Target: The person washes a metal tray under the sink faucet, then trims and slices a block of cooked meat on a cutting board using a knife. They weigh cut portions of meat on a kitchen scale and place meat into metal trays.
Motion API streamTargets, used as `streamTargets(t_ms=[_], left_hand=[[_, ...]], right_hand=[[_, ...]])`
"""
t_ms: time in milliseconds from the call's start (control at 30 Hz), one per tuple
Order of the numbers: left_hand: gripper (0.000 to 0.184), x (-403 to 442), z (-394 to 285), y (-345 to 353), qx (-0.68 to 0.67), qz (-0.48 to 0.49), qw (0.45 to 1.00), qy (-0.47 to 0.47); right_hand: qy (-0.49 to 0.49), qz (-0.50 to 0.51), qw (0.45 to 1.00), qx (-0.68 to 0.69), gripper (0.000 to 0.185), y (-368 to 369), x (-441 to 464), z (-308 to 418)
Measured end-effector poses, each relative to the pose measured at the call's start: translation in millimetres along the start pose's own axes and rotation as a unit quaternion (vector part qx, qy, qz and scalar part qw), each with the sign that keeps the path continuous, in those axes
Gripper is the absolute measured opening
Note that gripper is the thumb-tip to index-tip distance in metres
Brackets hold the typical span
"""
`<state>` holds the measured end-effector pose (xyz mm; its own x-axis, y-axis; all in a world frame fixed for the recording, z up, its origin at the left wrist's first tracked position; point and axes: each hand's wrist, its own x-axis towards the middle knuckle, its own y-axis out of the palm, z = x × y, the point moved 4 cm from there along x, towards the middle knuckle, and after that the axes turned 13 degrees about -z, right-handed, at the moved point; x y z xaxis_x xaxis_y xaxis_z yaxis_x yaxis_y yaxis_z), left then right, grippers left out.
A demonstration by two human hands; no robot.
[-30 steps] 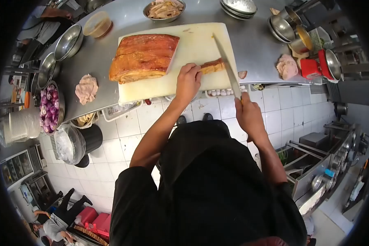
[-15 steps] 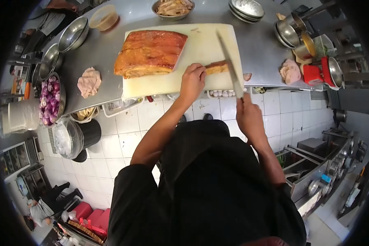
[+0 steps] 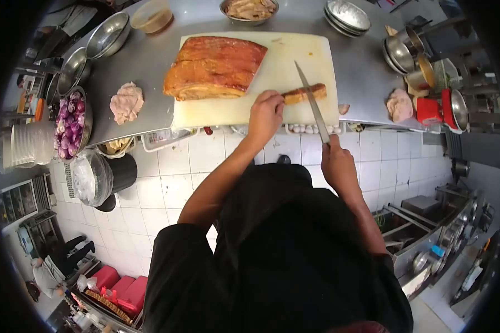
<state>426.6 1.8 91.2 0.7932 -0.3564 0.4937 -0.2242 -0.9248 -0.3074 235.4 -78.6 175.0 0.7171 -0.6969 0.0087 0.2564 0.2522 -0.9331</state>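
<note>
A narrow strip of roasted meat [image 3: 295,97] lies near the right side of a white cutting board [image 3: 286,64]. My left hand [image 3: 266,115] has its fingers closed on the strip's left end. In my right hand [image 3: 338,165] is the handle of a long knife [image 3: 317,113], its tip pointing away from me. The blade crosses over the strip, with part of the meat showing to its right; whether the edge touches the meat I cannot tell. A large slab of roasted meat [image 3: 214,64] with a reddish-brown top rests on the board's left half.
Pale raw meat lumps sit on the steel counter, left [image 3: 126,103] and right [image 3: 399,105]. A bowl of meat pieces [image 3: 249,22] and stacked metal bowls [image 3: 348,15] stand behind. Peeled red onions [image 3: 69,126] fill a left bowl. Another person [image 3: 53,272] is at lower left.
The knife blade has shifted left along the strip and angled more to the left, so meat now shows on its right. My left hand keeps its hold. The whole view has moved slightly.
</note>
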Motion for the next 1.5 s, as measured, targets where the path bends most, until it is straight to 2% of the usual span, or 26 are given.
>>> streamTargets(t_ms=[33, 133, 233, 267, 300, 367, 400, 433, 500, 533, 600, 667, 700, 733, 767, 833, 1000, 1167, 1233, 1267, 1433, 1500], left_hand=[[0.010, -1.4, -0.7, -1.0, -0.008, 0.009, 1.000, -0.017], [0.012, 1.9, 2.6, -13.7, 0.014, -0.015, 1.000, 0.009], [0.012, 1.7, 4.5, -25.8, 0.028, -0.030, 0.999, -0.003], [0.012, 2.0, 6.7, -26.7, 0.012, -0.030, 0.998, -0.045], [0.013, 2.5, 8.5, -26.6, -0.003, -0.033, 0.996, -0.086], [0.018, 0.1, 9.8, -17.8, 0.010, -0.018, 0.999, -0.048], [0.024, -0.7, 4.8, -16.9, 0.029, 0.001, 0.999, -0.015], [0.024, -14.7, -3.5, -18.0, 0.029, 0.018, 0.999, -0.022], [0.037, 2.3, -20.1, -3.3, 0.059, 0.012, 0.995, 0.077], [0.042, 2.3, -18.5, 3.0, 0.058, 0.048, 0.995, 0.060], [0.040, 8.6, -14.0, 15.0, 0.093, 0.062, 0.992, 0.063], [0.038, 14.2, -11.7, 25.6, 0.133, 0.074, 0.986, 0.071], [0.037, 18.2, -8.6, 29.0, 0.143, 0.080, 0.986, 0.024], [0.036, 23.8, -4.9, 31.5, 0.156, 0.081, 0.984, -0.021], [0.036, 25.8, -8.1, 36.7, 0.158, 0.081, 0.984, -0.008], [0.041, 17.7, -29.6, 51.4, 0.210, 0.047, 0.973, 0.084], [0.043, 18.4, -50.1, 88.1, 0.293, 0.090, 0.947, 0.091], [0.039, 26.3, -46.7, 106.1, 0.277, 0.144, 0.948, 0.059], [0.031, 34.3, -42.9, 105.8, 0.261, 0.152, 0.953, 0.028], [0.025, 39.3, -42.9, 103.8, 0.235, 0.124, 0.963, 0.044], [0.023, 54.6, -25.4, 101.2, 0.174, 0.070, 0.978, 0.096], [0.021, 69.7, -13.0, 92.4, 0.079, 0.034, 0.996, 0.009]], right_hand=[[0.000, 0.001, 1.000, 0.000, 0.017, -12.3, 0.2, 10.0], [-0.005, -0.152, 0.975, 0.161, 0.010, -49.8, -5.0, 36.3], [0.024, -0.186, 0.974, 0.128, 0.010, -20.5, -16.1, 20.2], [-0.071, -0.100, 0.992, 0.037, 0.011, 9.1, -12.6, 6.7], [0.003, 0.062, 0.997, -0.043, 0.013, 31.1, -9.3, -4.5], [0.020, 0.080, 0.996, -0.023, 0.014, 36.1, -9.8, -10.2], [0.001, 0.064, 0.998, -0.018, 0.015, 35.7, 0.6, -8.5], [0.001, 0.058, 0.998, -0.014, 0.016, 32.3, -6.8, -10.4], [0.022, 0.073, 0.997, 0.013, 0.019, 22.6, -3.5, -4.9], [0.024, 0.061, 0.997, 0.033, 0.019, 15.3, -5.6, -4.1], [0.031, 0.038, 0.997, 0.057, 0.019, 2.4, -6.0, -6.3], [0.119, 0.032, 0.982, 0.143, 0.017, -8.9, -12.5, -21.7], [0.122, 0.008, 0.978, 0.170, 0.017, -9.6, -15.5, -37.4], [0.176, 0.006, 0.962, 0.207, 0.017, -19.1, -18.8, -44.3], [0.227, 0.006, 0.943, 0.245, 0.018, -27.4, -22.7, -49.6], [0.293, -0.021, 0.914, 0.279, 0.019, -25.0, -31.1, -78.0], [0.366, -0.024, 0.878, 0.308, 0.017, -16.6, -42.7, -115.0], [0.373, 0.006, 0.854, 0.362, 0.017, -0.6, -58.3, -138.4], [0.369, 0.007, 0.852, 0.371, 0.017, -1.4, -57.3, -143.6], [0.372, 0.021, 0.849, 0.375, 0.015, -4.6, -56.0, -142.7], [0.346, 0.032, 0.845, 0.405, 0.017, 4.9, -52.8, -162.1], [0.346, 0.028, 0.849, 0.398, 0.016, 9.7, -50.7, -167.6]])
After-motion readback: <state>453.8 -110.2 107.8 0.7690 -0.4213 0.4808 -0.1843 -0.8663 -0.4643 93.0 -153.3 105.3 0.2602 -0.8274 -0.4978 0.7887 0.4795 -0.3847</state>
